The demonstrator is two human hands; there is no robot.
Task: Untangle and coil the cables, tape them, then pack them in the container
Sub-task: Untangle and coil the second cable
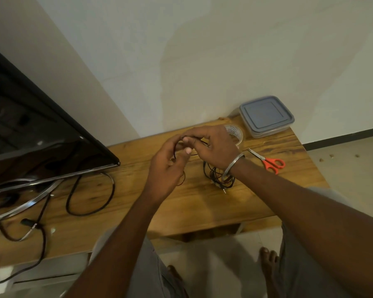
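1. Both hands are raised over the desk (pixel 202 208), close together and nearly touching, not far from its far edge.
2. The left hand (pixel 165 171) has its fingers curled, and a loop of the thin black cable (pixel 221 179) runs round them.
3. The right hand (pixel 215 147) pinches the same cable between thumb and fingertips, just beside the left hand's fingers. A metal bangle (pixel 233 166) sits on its wrist.
4. The rest of the cable hangs down from the hands into a loose tangle on the desk, under the right wrist. A metal plug end pokes out on the tangle's near side.
5. The container (pixel 266 116) stands at the far right corner of the desk, against the wall (pixel 202 61). It is clear plastic and its grey lid is on.
6. A roll of tape (pixel 238 134) lies just in front of the container, partly hidden behind the right hand.
7. Scissors (pixel 269 162) with orange handles lie flat near the right edge, blades pointing toward the tape and handles toward the edge.
8. A dark screen (pixel 30 136) takes up the left part of the desk, and a thick black cord (pixel 91 197) loops across the wood beside it, well apart from the thin cable.
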